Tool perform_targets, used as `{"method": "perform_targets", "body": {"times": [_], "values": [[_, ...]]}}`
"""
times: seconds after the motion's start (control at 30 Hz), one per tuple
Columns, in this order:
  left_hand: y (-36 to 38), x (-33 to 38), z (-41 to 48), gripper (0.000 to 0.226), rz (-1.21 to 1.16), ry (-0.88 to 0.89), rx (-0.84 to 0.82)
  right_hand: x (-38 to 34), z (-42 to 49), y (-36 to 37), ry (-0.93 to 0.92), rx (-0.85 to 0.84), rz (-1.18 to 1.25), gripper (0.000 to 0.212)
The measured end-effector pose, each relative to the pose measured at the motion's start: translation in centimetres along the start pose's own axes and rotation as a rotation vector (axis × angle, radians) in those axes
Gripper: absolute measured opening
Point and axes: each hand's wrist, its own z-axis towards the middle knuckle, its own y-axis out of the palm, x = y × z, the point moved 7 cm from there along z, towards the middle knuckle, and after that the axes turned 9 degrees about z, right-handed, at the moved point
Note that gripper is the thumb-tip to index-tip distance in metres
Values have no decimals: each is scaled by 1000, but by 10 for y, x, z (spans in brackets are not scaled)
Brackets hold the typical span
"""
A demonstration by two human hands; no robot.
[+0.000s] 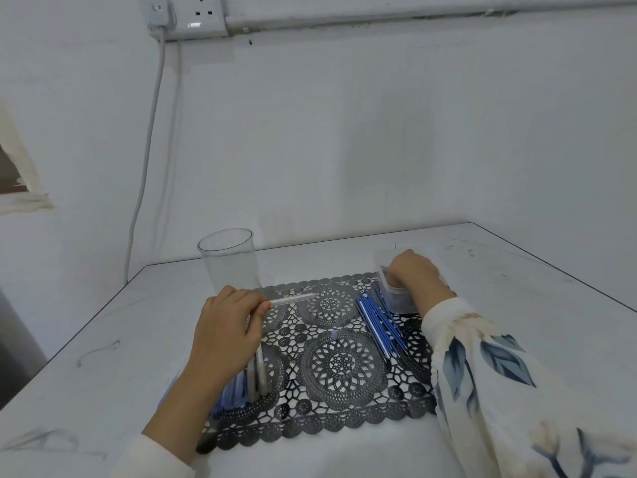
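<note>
My left hand point(225, 322) grips a clear pen barrel point(293, 299) that points right, above a black lace placemat point(341, 363). More clear and bluish pen barrels point(248, 381) lie in a pile under that hand's wrist. My right hand point(415, 274) reaches into a small clear plastic box point(396, 301) at the mat's far right corner; its fingertips are hidden inside. A bundle of blue pen refills point(379, 322) lies on the mat beside the box. A tiny clear cap point(333, 334) stands at the mat's middle.
An empty clear plastic cup point(229, 260) stands upright behind my left hand. The white table point(517, 305) meets a white wall behind. A grey cable point(144, 167) hangs from a wall socket point(193, 15) at the far left.
</note>
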Motion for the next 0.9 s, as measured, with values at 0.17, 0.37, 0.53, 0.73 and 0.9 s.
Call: {"method": "perform_targets", "body": {"times": [0.17, 0.37, 0.53, 0.73, 0.9], "values": [[1, 0, 0, 36, 1, 4, -1, -15, -8, -10, -129, -131, -178, 31], [1, -1, -1, 36, -14, -2, -2, -36, -12, -49, -314, 279, 166, 13], [0, -1, -1, 36, -20, -7, 3, -46, -18, -65, -403, 365, 172, 34], [2, -2, -1, 37, -31, -15, -6, -37, -29, -61, -426, 430, 100, 34], [-1, -3, -1, 36, -38, -22, 13, -29, -34, -67, -447, 490, 93, 26]]}}
